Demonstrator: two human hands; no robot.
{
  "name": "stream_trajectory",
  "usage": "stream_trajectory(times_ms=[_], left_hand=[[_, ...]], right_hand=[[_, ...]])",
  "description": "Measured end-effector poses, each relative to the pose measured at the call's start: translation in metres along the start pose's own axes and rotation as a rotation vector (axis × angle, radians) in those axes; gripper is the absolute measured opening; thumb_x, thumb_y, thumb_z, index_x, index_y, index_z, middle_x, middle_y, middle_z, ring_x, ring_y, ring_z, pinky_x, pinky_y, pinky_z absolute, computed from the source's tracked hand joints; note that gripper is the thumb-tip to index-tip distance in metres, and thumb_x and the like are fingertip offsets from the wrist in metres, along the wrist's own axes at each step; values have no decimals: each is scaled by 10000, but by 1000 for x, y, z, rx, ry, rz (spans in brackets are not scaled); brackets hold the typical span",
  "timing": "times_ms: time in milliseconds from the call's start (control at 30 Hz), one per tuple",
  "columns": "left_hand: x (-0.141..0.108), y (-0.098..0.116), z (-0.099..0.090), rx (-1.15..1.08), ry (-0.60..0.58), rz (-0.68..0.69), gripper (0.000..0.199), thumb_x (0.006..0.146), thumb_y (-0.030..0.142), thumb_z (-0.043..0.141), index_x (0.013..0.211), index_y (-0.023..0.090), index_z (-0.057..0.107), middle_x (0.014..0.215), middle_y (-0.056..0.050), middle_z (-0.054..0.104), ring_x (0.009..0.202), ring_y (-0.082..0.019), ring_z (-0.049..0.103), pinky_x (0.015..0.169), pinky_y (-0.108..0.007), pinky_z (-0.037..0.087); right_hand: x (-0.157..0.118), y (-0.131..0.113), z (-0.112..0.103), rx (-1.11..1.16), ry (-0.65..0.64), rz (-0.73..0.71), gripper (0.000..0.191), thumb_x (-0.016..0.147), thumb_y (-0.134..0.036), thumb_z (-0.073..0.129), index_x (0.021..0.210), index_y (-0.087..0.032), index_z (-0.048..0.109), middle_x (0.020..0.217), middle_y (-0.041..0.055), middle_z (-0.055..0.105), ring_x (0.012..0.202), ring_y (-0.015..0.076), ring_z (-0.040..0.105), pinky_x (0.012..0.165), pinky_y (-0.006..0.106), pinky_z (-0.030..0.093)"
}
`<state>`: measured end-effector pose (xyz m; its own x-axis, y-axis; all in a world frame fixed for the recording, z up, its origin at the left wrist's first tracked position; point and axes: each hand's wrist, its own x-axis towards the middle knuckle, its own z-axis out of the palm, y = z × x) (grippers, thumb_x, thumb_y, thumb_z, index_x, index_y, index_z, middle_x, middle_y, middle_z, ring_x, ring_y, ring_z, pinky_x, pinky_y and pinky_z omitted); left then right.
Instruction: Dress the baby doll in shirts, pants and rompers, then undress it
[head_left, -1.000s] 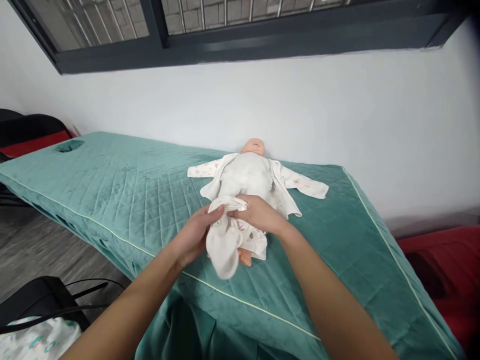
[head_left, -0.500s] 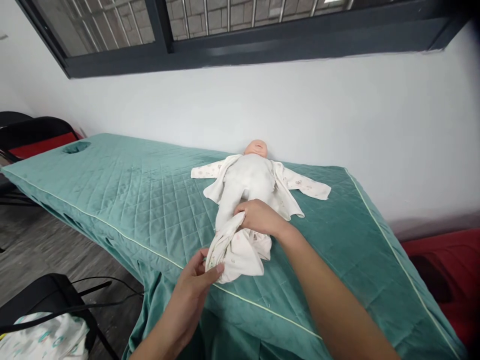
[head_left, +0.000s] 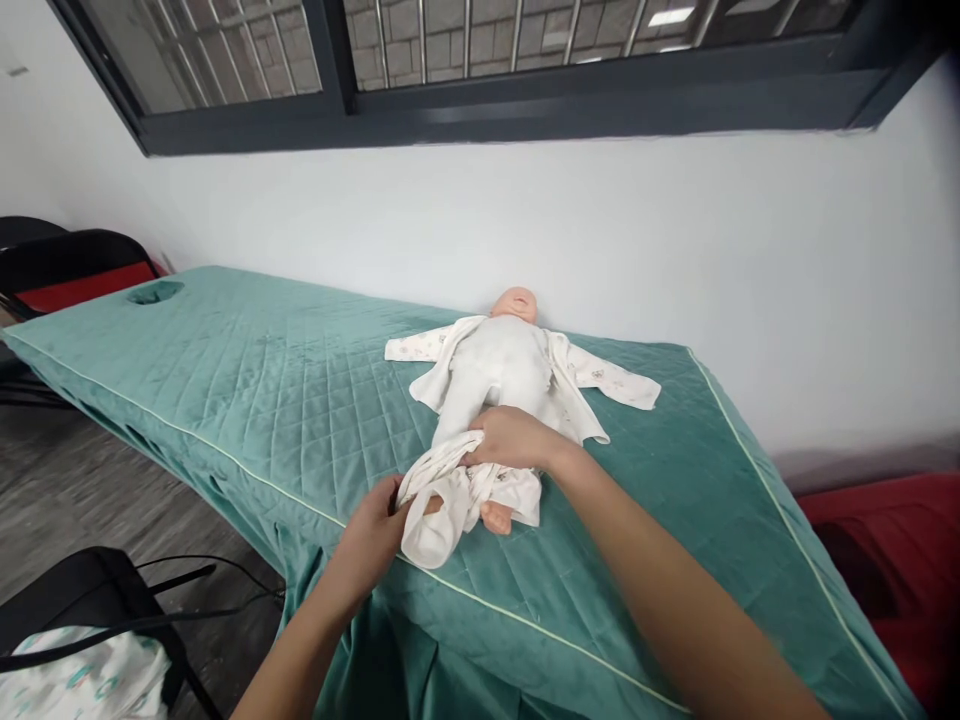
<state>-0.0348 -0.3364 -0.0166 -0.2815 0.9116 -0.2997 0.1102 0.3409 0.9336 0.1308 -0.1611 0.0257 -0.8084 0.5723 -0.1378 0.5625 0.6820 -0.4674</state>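
Observation:
A baby doll (head_left: pixel 499 360) with a white cloth body lies on its back, its head (head_left: pixel 516 304) toward the wall. An open white printed top (head_left: pixel 581 405) is spread under it, sleeves stretched out to both sides. White baby trousers (head_left: pixel 431 532) are bunched round the doll's lower legs. My left hand (head_left: pixel 375 530) grips the trouser leg on the left beside its open cuff; whether the skin-coloured bit inside is my thumb or a foot I cannot tell. Between the doll's legs, my right hand (head_left: pixel 514 438) pinches the trousers' upper part. One bare doll foot (head_left: pixel 496 517) sticks out of the right-hand leg.
The doll lies on a long bed with a green quilted cover (head_left: pixel 300 400), close to its front edge. Behind is a white wall with a barred window (head_left: pixel 510 105). A black chair (head_left: pixel 97 590) holding a printed cloth (head_left: pixel 90 675) stands at the lower left, with black cables nearby.
My left hand has shifted slightly up and left, and the left trouser cuff now faces me open. The doll's foot on the right has come into view. My right hand keeps its hold.

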Motion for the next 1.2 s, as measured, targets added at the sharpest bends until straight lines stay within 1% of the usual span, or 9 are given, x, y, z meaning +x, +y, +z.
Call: stream_trajectory(times_ms=[167, 233, 333, 467, 667, 800, 967, 1067, 1200], left_hand=[[-1, 12, 0, -193, -269, -2, 465, 710, 372, 767, 1103, 155, 646, 1030, -58, 712, 900, -211, 621, 794, -297, 474], [2, 15, 2, -268, -324, 25, 458, 699, 344, 780, 1096, 164, 640, 1052, -54, 711, 948, -214, 628, 843, -303, 481], [14, 13, 3, -292, -299, 70, 444, 675, 340, 793, 1049, 163, 631, 1017, -49, 714, 928, -212, 633, 811, -298, 491], [33, 5, 1, -239, -208, 150, 390, 627, 300, 811, 925, 159, 604, 890, -16, 687, 759, -152, 590, 683, -253, 464], [49, -6, 2, -182, -67, 244, 319, 685, 305, 759, 904, 165, 574, 751, 28, 588, 676, -116, 522, 606, -223, 407], [51, -3, 1, -244, -56, 236, 334, 699, 316, 748, 937, 165, 568, 820, 6, 629, 713, -127, 551, 626, -231, 430], [42, 4, -4, -246, -232, 209, 368, 723, 281, 730, 1026, 175, 550, 969, -24, 674, 831, -154, 610, 737, -262, 485], [33, 4, -2, -155, -295, 252, 561, 686, 228, 760, 1178, 201, 492, 1109, -41, 661, 956, -184, 627, 855, -302, 501], [25, 2, 12, -71, -149, 304, 751, 583, 181, 816, 1230, 205, 433, 1205, -71, 626, 1057, -211, 612, 899, -311, 501]], right_hand=[[0, 8, -3, 186, -41, -79, 290, 762, -478, 694, 769, -192, 743, 767, -2, 740, 724, 174, 650, 617, 239, 403], [-2, 11, -2, 248, -30, -83, 312, 779, -494, 681, 795, -190, 745, 799, -1, 747, 765, 190, 661, 635, 242, 418], [-5, 15, 1, 315, -5, -75, 360, 784, -544, 676, 812, -191, 740, 827, 0, 751, 802, 205, 670, 653, 248, 433], [-5, 20, 5, 427, -5, -129, 367, 790, -548, 679, 890, -200, 742, 898, 1, 753, 868, 216, 673, 710, 259, 466], [-7, 21, 5, 534, -18, -126, 396, 763, -530, 720, 962, -187, 734, 957, 21, 745, 898, 218, 666, 755, 285, 486], [-11, 18, 0, 513, -31, -116, 377, 707, -472, 784, 955, -194, 726, 925, 12, 737, 870, 213, 660, 735, 282, 483], [-11, 16, 0, 448, 52, -162, 258, 795, -414, 695, 941, -200, 690, 945, 24, 725, 895, 222, 652, 765, 302, 486], [-10, 17, 3, 426, 84, -142, 209, 825, -398, 654, 905, -205, 654, 945, 22, 714, 900, 221, 651, 776, 317, 490], [-9, 19, 6, 460, 88, -107, 182, 824, -354, 645, 936, -211, 642, 974, 22, 703, 936, 226, 647, 786, 324, 494]])
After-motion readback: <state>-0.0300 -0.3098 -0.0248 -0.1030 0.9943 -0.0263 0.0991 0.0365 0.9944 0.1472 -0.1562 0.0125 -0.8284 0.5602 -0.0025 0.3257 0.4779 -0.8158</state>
